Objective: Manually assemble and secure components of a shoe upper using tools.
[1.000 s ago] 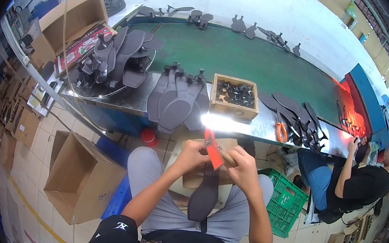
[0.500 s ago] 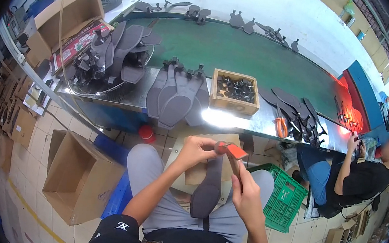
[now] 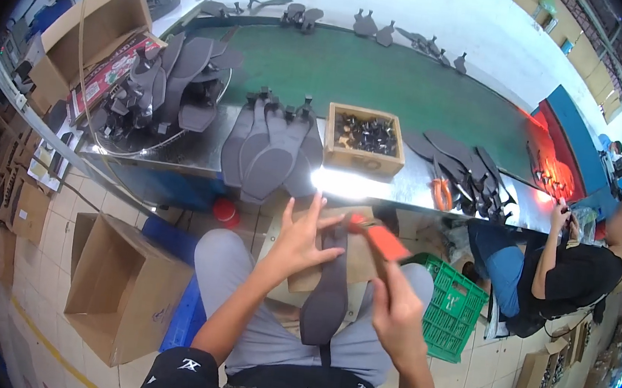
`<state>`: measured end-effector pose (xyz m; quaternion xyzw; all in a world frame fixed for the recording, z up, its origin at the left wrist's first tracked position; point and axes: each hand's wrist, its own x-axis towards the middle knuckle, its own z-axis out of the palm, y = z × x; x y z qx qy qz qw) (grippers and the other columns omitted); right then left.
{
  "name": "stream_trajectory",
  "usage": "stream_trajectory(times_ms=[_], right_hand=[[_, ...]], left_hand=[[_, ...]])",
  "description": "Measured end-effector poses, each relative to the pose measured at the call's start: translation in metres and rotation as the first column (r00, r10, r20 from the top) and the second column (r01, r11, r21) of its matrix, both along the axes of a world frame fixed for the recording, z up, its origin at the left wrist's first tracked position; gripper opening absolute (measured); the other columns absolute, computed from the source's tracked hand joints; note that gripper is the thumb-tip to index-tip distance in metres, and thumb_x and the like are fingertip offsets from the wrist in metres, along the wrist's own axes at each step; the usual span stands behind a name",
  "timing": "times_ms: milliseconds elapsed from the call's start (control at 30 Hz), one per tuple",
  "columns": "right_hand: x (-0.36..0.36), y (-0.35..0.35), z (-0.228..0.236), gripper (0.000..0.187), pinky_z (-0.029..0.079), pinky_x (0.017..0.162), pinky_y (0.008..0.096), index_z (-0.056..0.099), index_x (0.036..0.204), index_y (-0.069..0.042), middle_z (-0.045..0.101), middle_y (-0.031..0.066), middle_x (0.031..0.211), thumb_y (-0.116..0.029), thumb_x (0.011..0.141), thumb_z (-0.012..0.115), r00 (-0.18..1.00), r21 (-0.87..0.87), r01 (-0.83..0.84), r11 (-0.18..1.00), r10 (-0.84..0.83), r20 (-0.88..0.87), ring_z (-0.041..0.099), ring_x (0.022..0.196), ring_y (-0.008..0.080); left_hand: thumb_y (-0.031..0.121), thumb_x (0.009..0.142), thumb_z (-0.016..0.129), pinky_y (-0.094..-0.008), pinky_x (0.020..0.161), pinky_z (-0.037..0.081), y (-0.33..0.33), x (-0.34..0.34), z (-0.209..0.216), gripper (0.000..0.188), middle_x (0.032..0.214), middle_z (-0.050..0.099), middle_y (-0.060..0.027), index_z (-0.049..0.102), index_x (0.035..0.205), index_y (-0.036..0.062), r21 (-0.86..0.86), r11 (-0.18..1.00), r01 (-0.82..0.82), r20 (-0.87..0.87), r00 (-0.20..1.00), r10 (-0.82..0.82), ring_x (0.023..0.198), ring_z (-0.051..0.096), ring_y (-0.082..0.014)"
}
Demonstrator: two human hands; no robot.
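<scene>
My right hand [image 3: 395, 313] is closed around the handle of a hammer with a red head [image 3: 383, 241], slightly blurred by motion. The hammer head hangs over the narrow far end of a dark grey shoe sole [image 3: 324, 313]. That sole lies lengthwise between my knees, its wide end toward me, above a light wooden board [image 3: 304, 278]. My left hand [image 3: 298, 240] is open with fingers spread, beside the sole's narrow end. The hammer and fingers partly hide that end.
On the metal bench ahead lie grey soles [image 3: 273, 156], a wooden box [image 3: 364, 162] of small dark parts, and orange-handled pliers [image 3: 442, 195]. Behind runs a green conveyor belt [image 3: 324, 67]. A cardboard box [image 3: 127, 288] stands left, a green crate [image 3: 454, 307] right. A co-worker [image 3: 577, 260] sits at right.
My left hand has gone from closed fingers by the hammer head to spread fingers a little to the left. The hammer head has swung slightly to the right. My view has shifted slightly.
</scene>
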<state>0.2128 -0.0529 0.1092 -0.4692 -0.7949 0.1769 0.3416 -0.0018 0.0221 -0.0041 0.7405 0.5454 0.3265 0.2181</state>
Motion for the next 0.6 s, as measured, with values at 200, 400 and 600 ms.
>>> stream_trajectory(times_ms=[200, 400, 600], right_hand=[[0.016, -0.027, -0.009, 0.039, 0.054, 0.074, 0.0417, 0.048, 0.131, 0.006, 0.064, 0.026, 0.099, -0.002, 0.094, 0.059, 0.996, -0.106, 0.076, 0.991, -0.07, 0.053, 0.066, 0.085, 0.041], [0.013, -0.013, 0.012, 0.024, 0.05, 0.06, 0.0306, 0.061, 0.116, 0.005, 0.066, 0.0154, 0.08, -0.004, 0.093, 0.062, 0.996, -0.064, 0.076, 0.995, -0.079, -0.044, 0.064, 0.064, 0.0201], [0.011, 0.023, -0.015, 0.048, 0.053, 0.064, 0.0357, 0.054, 0.135, -0.003, 0.066, 0.0164, 0.103, -0.004, 0.089, 0.067, 0.997, 0.063, 0.007, 0.998, -0.011, 0.071, 0.066, 0.077, 0.0298]], left_hand=[[0.047, 0.074, 0.079, -0.0617, 0.117, 0.0, -0.005, 0.007, 0.007, 0.111, 0.13, 0.066, 0.002, 0.016, 0.158, 0.0122, -0.008, 1.0, 0.007, 0.054, 0.999, -0.007, 0.144, 0.037, -0.0224], [0.025, 0.086, 0.072, -0.0586, 0.112, 0.024, -0.009, 0.0, 0.01, 0.03, 0.114, 0.071, -0.0026, 0.073, 0.114, 0.0142, 0.288, 0.956, 0.062, -0.093, 0.995, -0.037, 0.127, 0.055, -0.0268], [0.015, 0.089, 0.07, -0.0301, 0.063, 0.046, -0.079, 0.0, 0.065, 0.016, 0.083, 0.061, -0.0098, 0.068, 0.092, -0.0008, -0.033, 0.936, 0.35, 0.484, 0.825, -0.291, 0.072, 0.061, -0.0206]])
